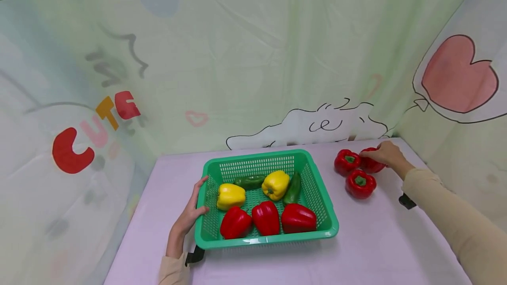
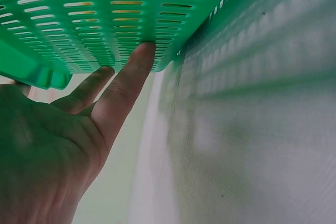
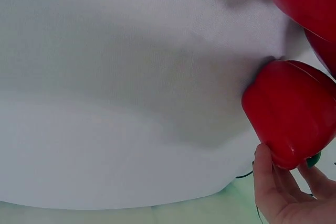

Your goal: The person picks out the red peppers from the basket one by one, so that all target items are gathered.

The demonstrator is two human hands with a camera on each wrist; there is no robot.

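Observation:
A green plastic basket (image 1: 327, 206) stands on the table. Inside it lie several red peppers (image 1: 266, 218), two yellow bell peppers (image 1: 231, 196) and two green cucumber-like vegetables (image 1: 292, 188). My left hand (image 1: 190, 210) holds the basket's left side, thumb at the rim; in the left wrist view its fingers (image 2: 123, 90) touch the slotted outer wall. At the back right my right hand (image 1: 388, 155) grips a red bell pepper (image 3: 291, 111) between thumb and fingers, partly covering it in the head view. Two more red bell peppers (image 1: 361, 184) sit beside it.
A pale lilac cloth (image 1: 380, 241) covers the table. Behind and on both sides hangs a printed curtain (image 1: 245, 78), close behind the right hand. A black wrist mount (image 1: 407, 201) is on the right forearm.

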